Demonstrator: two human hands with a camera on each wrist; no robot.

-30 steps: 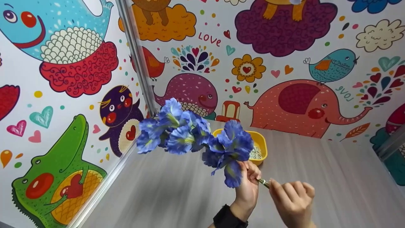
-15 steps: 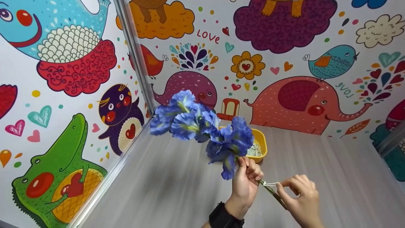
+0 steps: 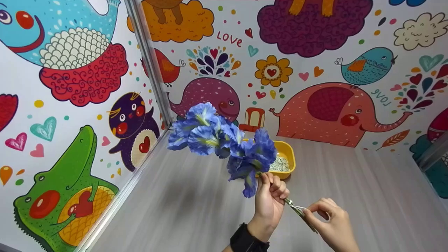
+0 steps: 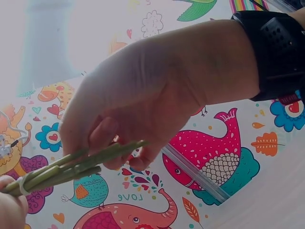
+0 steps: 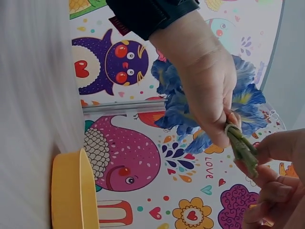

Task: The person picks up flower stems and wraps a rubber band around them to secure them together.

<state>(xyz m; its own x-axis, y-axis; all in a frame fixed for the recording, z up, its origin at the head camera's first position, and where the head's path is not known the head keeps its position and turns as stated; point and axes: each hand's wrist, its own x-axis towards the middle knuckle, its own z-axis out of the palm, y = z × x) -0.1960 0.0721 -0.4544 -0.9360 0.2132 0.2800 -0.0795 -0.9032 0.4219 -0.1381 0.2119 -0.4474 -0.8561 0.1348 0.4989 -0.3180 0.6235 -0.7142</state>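
A bunch of blue artificial irises slants up to the left in the head view. My left hand grips its green stems just below the blooms. Beyond that fist the stem ends stick out toward the lower right. A white rubber band circles the stems close to my left fingers. Thumb and index finger of my right hand pinch a stretched loop of it. In the left wrist view the band's ring sits tight round the stems. The right wrist view shows the cut stem ends between both hands.
A yellow basket holding a heap of pale rubber bands stands on the grey tabletop behind the flowers, partly covered by them. Cartoon-printed panels rise at the left and the back.
My right hand moved from the stem ends and drew the band's loop out sideways, then closer along the stems. The flowers shifted slightly up and right, then stayed nearly still.
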